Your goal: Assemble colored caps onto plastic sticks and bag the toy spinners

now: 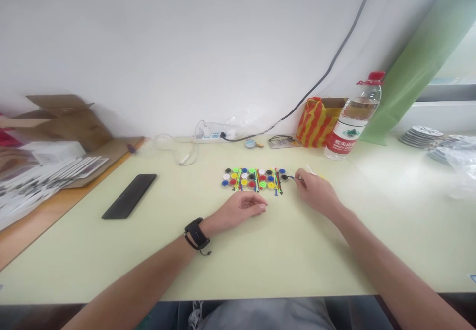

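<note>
A set of small paint pots (255, 178) in several colours lies in rows on the pale green table (282, 250), with thin brushes between the rows. My right hand (316, 191) rests just right of the pots, fingers pinched on a thin brush (293, 177) whose tip points at the rightmost pots. My left hand (243, 206) lies on the table just below the pots, fingers loosely curled with nothing seen in them. A black watch (196, 234) is on my left wrist.
A black phone (130, 195) lies at the left. A water bottle (353, 119) with a red cap and a striped bag (315, 123) stand behind the pots. A power strip (213, 133) with a cable sits by the wall. Cardboard and papers (48, 171) fill the left; discs (422, 136) are stacked at far right.
</note>
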The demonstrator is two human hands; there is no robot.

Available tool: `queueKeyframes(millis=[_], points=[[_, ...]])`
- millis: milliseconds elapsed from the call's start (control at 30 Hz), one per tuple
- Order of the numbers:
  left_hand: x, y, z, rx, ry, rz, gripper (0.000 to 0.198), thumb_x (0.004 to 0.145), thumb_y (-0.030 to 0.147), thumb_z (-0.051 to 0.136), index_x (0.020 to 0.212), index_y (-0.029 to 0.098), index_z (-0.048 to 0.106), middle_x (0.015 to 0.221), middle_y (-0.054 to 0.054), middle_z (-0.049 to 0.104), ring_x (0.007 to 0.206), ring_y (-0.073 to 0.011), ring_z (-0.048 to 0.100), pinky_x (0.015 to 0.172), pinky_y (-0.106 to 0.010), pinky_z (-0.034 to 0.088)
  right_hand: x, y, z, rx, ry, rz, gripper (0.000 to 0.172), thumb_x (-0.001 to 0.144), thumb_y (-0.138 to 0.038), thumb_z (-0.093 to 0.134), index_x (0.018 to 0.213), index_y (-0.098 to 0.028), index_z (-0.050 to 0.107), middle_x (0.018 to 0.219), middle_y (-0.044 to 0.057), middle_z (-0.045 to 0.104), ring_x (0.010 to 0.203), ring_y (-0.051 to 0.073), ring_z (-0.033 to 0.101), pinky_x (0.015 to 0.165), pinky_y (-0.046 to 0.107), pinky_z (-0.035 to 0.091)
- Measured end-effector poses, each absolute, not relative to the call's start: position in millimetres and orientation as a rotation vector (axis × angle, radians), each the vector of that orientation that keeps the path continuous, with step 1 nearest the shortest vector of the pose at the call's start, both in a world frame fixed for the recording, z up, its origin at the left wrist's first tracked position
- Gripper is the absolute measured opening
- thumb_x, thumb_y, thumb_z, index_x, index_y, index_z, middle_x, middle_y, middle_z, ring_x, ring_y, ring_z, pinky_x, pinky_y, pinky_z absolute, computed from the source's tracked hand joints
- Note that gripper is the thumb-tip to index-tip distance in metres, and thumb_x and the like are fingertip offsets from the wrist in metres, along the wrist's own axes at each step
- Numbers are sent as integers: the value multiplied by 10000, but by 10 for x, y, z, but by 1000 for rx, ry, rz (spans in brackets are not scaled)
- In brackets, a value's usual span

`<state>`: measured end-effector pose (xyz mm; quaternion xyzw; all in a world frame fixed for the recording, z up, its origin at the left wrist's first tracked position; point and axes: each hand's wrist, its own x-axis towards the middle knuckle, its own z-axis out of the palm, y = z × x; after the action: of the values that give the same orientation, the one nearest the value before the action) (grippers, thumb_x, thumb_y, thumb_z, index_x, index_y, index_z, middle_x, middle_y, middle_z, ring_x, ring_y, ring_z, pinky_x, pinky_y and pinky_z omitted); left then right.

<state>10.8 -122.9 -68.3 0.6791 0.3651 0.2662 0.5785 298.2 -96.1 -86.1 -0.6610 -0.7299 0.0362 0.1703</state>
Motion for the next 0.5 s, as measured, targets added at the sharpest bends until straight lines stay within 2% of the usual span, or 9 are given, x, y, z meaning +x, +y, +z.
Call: queueKeyframes(millis=[133,300,500], points=[[111,-1233,-677,1612,856,627,296,896,426,744,1026,161,751,991,-84,742,945,-196,692,878,-323,542,2982,-971,-827,-1893,-2079,96,120,988,-254,442,982,-249,562,894,44,738,737,211,611,591,291,294],[108,-1228,-689,1630,849,625,289,906,423,734,1026,161,749,979,-80,736,937,-195,683,865,-322,540,2981,-1009,-739,-1920,-2073,84,68,901,-225,514,865,-245,568,742,15,683,649,189,553,586,288,283],[119,-1254,-722,1697,854,700,293,914,425,721,1043,162,732,1002,-89,724,916,-190,669,848,-329,548,2980,-1082,-627,-1715,-2154,263,135,821,-192,525,700,-226,476,613,-22,554,592,157,460,584,281,295]])
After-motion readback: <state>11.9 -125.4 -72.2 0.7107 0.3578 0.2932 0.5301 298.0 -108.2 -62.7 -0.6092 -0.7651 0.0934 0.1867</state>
